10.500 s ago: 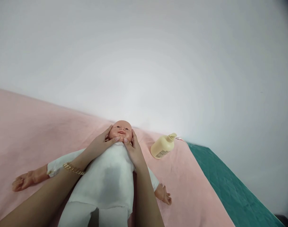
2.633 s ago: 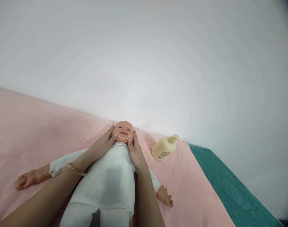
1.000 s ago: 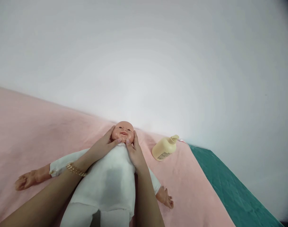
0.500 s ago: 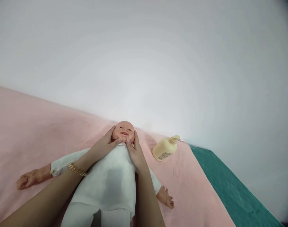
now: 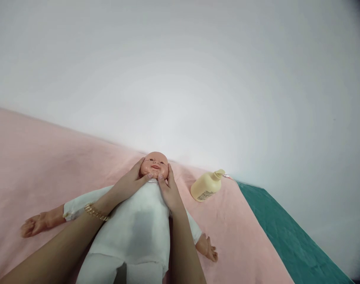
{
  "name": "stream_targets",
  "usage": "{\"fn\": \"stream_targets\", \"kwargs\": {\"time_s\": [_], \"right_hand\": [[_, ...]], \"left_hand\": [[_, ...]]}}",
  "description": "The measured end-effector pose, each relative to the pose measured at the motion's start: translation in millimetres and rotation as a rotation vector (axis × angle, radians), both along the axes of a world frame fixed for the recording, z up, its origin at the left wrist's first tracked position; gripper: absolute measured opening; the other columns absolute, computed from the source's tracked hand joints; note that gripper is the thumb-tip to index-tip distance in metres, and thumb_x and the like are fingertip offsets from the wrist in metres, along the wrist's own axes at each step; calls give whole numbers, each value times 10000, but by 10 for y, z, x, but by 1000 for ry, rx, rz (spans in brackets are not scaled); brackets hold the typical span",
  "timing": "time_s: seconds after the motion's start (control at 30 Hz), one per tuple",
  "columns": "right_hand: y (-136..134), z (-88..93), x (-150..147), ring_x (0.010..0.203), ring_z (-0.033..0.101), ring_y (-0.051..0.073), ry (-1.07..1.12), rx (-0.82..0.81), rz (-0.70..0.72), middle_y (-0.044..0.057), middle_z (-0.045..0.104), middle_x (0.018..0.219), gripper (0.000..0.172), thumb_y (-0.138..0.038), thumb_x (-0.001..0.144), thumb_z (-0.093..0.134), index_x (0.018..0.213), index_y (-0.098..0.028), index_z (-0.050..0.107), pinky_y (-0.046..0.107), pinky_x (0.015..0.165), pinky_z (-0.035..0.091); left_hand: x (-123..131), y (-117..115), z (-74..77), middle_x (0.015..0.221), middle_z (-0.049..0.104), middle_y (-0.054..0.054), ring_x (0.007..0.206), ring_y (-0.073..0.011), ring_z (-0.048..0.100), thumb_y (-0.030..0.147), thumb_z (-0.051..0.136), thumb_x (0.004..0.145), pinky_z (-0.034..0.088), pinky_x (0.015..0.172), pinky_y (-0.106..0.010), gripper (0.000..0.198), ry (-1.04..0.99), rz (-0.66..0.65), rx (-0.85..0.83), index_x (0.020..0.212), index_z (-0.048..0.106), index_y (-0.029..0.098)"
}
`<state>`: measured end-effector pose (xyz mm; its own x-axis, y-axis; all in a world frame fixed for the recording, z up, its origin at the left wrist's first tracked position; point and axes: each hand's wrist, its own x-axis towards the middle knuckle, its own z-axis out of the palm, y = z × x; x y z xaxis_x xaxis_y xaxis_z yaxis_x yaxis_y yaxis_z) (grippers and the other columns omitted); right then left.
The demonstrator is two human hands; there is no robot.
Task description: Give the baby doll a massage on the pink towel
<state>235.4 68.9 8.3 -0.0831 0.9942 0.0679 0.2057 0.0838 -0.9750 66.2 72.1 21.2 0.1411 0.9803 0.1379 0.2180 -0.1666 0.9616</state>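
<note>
A baby doll (image 5: pixel 147 221) with a white cloth body and a plastic head lies on its back, arms spread to both sides. My left hand (image 5: pixel 131 182) cups the left side of its head, with the thumb at the chin. On the opposite side, my right hand (image 5: pixel 169 189) holds the head the same way, its thumb also by the chin. The fingers behind the head are partly hidden. To the right of the doll stands a pale yellow pump bottle (image 5: pixel 206 186), touched by neither hand.
A pink sheet (image 5: pixel 43 157) lies under the doll and the bottle. Beyond its right edge shows a green cover (image 5: pixel 289 232). A white wall (image 5: pixel 180 79) rises directly behind the doll's head.
</note>
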Motion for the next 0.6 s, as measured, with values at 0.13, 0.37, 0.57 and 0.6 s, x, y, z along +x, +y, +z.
{"fn": "stream_targets", "kwargs": {"time_s": [0.13,0.37,0.57,0.6], "right_hand": [[-1,4,-3,1470,319,243,3,8,0,88,274,1614,1017,-722,864,557,1599,-169,123,424,1214,292],[-12,21,-8,1476,307,239,-9,12,-7,77,269,1617,1015,-725,857,560,1599,-178,135,417,1217,286],[-5,14,-7,1472,314,229,-9,13,-3,68,275,1616,989,-713,867,557,1599,-195,139,401,1217,286],[-5,14,-8,1473,313,230,-8,17,-3,67,275,1616,988,-715,866,556,1598,-197,142,401,1217,285]], "left_hand": [[-1,5,-6,1492,520,-103,1320,-301,545,639,560,854,456,1076,-376,789,16,13,-12,1496,383,216],[-7,25,-36,1516,491,-104,1353,-286,510,645,560,856,436,1100,-377,801,-3,-13,-3,1499,360,211],[-6,48,-78,1513,494,-113,1344,-298,520,649,565,847,441,1093,-383,814,1,6,-8,1504,359,215],[-7,52,-84,1517,488,-115,1350,-297,513,652,566,845,437,1097,-385,823,-4,4,-10,1507,352,213]]}}
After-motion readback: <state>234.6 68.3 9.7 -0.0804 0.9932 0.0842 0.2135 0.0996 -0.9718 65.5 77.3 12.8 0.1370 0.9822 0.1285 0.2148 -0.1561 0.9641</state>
